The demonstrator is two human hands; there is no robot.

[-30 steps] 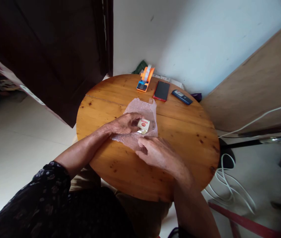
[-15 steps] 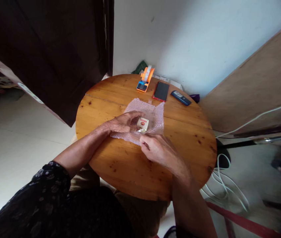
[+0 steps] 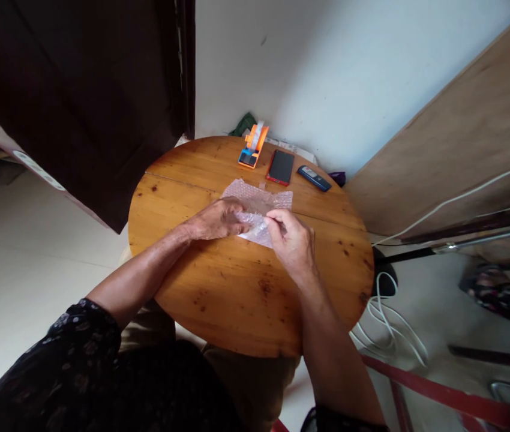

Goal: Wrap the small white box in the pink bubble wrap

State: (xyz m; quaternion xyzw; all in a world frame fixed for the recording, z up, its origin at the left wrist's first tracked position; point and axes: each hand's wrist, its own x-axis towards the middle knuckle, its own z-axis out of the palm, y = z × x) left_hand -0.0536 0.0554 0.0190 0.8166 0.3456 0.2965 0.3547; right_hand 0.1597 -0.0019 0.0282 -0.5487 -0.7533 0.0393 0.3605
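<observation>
A pinkish sheet of bubble wrap point(image 3: 252, 192) lies on the round wooden table point(image 3: 228, 294), its near part folded up and over. My right hand point(image 3: 293, 240) pinches the folded edge between thumb and fingers. On the other side, my left hand point(image 3: 219, 219) is curled at the fold, its fingers pressed against the wrap. The small white box with a red and orange print is hidden, apparently beneath the folded layer.
Towards the back of the table stand an orange and blue tape dispenser point(image 3: 254, 145), a red-edged phone point(image 3: 281, 167) and a dark blue handset point(image 3: 314, 178). The wall is behind. A white cable point(image 3: 387, 321) coils on the floor at the right.
My right hand has lifted the near edge of the bubble wrap and carried it away from me over the small box, which no longer shows. My left hand stays beside it.
</observation>
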